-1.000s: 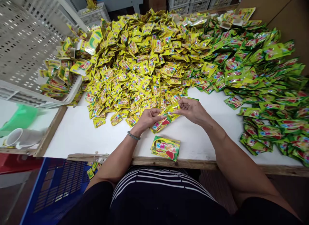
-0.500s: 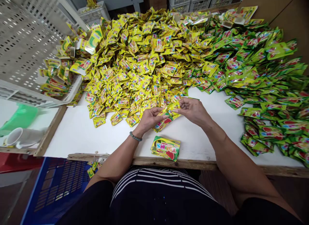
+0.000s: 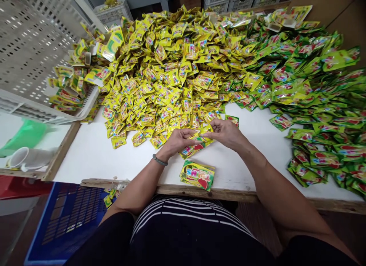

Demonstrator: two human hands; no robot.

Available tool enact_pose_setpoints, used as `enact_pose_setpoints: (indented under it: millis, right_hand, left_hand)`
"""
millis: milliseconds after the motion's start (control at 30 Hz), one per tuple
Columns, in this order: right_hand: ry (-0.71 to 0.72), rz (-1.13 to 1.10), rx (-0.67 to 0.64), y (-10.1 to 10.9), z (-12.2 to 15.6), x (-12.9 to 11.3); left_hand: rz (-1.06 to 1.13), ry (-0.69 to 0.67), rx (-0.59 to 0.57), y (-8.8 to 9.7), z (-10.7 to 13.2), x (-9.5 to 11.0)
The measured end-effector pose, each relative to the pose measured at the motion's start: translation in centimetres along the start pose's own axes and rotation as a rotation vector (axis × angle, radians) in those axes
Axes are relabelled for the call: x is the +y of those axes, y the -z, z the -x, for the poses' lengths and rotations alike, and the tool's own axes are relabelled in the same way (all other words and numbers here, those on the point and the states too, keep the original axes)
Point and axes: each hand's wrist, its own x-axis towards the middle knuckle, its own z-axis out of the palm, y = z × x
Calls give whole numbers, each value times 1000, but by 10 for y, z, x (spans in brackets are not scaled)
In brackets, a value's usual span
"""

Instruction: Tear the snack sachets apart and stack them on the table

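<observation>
Over the white tabletop, my left hand is closed on a small yellow-green printed carton with a watermelon picture. My right hand pinches the yellow upper end of the carton, its fingertips close to those of the left. The fingers partly cover the carton, so its exact fold is hard to make out. Below my hands, near the table's front edge, lies a small stack of flat cartons of the same print. Just behind my right hand a green packet shows in part.
A large heap of yellow packets covers the table's back, with green packets heaped right. At left, a white perforated basket lies tipped, holding cartons. A white mug and green bag are beyond; a blue crate stands below.
The held carton's upper end has been bent or drawn in between my fingers, and my right hand has shifted slightly down. More of the green packet behind it now shows.
</observation>
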Motion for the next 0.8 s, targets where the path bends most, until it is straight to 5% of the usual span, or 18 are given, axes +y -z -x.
enact_pose_setpoints:
  millis: [167,367,533,800]
  right_hand:
    - [78,91,185,-13,5,-8]
    - [31,-171,-26,-6,5,-3]
    - [40,-119,74,-13,5,-3]
    - [16,-293,-55,1,5,-5]
  left_hand:
    - [101,-10,23,1,-4,-4]
    - [185,2,-24,2,-2,-2]
    - [204,3,0,2,-2,-2]
    - [251,39,-29,3,-2,2]
